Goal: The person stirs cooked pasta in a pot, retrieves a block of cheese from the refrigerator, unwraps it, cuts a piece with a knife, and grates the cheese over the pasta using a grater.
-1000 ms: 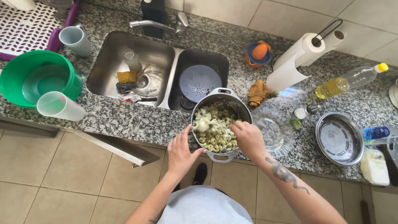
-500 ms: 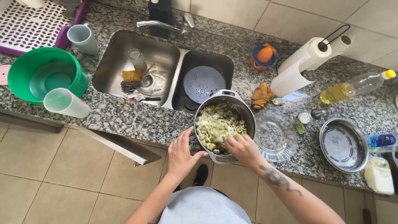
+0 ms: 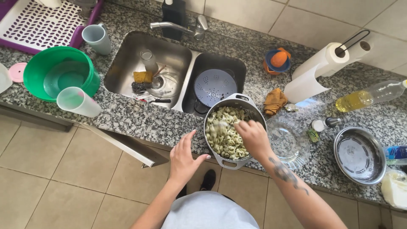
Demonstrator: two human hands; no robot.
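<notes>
A speckled stone counter (image 3: 140, 121) sits over a tan tile floor (image 3: 51, 178). Near its edge, a pot (image 3: 234, 129) holds pasta (image 3: 224, 135). The right hand (image 3: 253, 136) reaches in, fingers curled; its grip is unclear. The left hand (image 3: 185, 159) rests open beside the pot.

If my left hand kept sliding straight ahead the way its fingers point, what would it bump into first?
Probably the pot of pasta: the left hand lies open at the counter edge, fingers aimed up and slightly right at the pot's near wall. Depth is hard to judge from above.

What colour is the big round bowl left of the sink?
Green: the big round plastic bowl shows clearly in the head view.
</notes>
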